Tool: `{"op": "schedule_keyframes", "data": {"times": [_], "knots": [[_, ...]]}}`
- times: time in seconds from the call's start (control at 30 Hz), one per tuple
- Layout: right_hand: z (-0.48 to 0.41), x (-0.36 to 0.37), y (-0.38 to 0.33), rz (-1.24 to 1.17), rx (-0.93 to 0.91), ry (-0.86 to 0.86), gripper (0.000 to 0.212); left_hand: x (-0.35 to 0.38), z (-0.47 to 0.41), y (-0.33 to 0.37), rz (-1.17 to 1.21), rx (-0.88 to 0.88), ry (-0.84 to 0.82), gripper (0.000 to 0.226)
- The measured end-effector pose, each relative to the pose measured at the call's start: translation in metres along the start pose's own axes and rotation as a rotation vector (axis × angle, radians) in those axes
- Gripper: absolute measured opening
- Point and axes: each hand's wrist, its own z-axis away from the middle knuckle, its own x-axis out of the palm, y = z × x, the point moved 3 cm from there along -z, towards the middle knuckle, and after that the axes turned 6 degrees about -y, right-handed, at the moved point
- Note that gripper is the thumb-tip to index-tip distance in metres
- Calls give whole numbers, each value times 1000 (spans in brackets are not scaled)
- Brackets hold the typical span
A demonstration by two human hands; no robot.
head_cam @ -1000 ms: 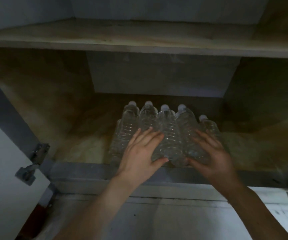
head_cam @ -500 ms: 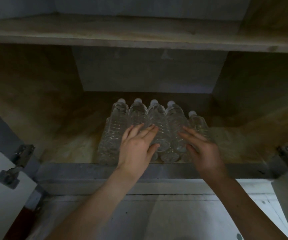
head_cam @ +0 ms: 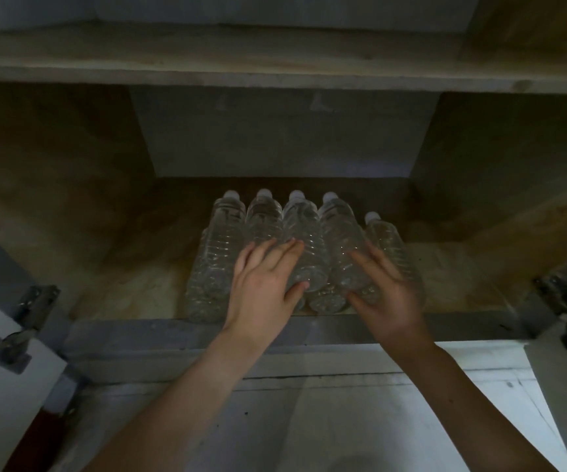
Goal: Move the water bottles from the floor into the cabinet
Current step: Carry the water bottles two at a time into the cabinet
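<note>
Several clear water bottles [head_cam: 304,240] with white caps lie stacked on their sides on the cabinet's lower shelf [head_cam: 132,287], caps pointing to the back. My left hand [head_cam: 263,287] lies flat on the top bottles left of centre, fingers straight, thumb against a bottle's base. To its right, my right hand [head_cam: 387,294] rests with spread fingers on the right-hand bottles. A lower row of bottles shows only as round bases under the hands.
A wooden upper shelf [head_cam: 275,73] overhangs the compartment. Metal hinges [head_cam: 20,328] sit at the left and at the right [head_cam: 561,311] of the opening, with open white doors beside them. A grey front ledge [head_cam: 173,338] runs below the bottles.
The view has shifted slightly and the hands have slid a little further onto the bottles; the stack stays in place.
</note>
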Motion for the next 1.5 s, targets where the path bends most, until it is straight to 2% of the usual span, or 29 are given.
{"op": "schedule_keyframes", "data": {"times": [0.13, 0.4, 0.63, 0.8, 1.1, 1.27, 1.43, 1.5], "knots": [[7, 8, 7, -36, 49, 9, 86, 5, 3, 4, -25, 10, -11, 60], [10, 11, 6, -45, 40, 140, 77, 7, 1, 4, 22, -16, 64, 52], [13, 22, 3, 15, 48, 139, 85, 10, 1, 3, 49, -21, 89, 52], [13, 28, 2, 29, 64, 209, 82, 11, 1, 2, 100, -33, 109, 52], [10, 29, 1, 25, 54, 204, 86, 11, 1, 2, 113, -32, 109, 52], [20, 14, 13, 73, 1, 191, 88, 7, 5, 13, -4, 73, 84, 58], [27, -11, 46, 204, 98, 194, 78, 18, -3, 36, -13, 158, 34, 62], [25, -17, 55, 250, 114, 174, 80, 23, -7, 38, -27, 166, -18, 63]]}}
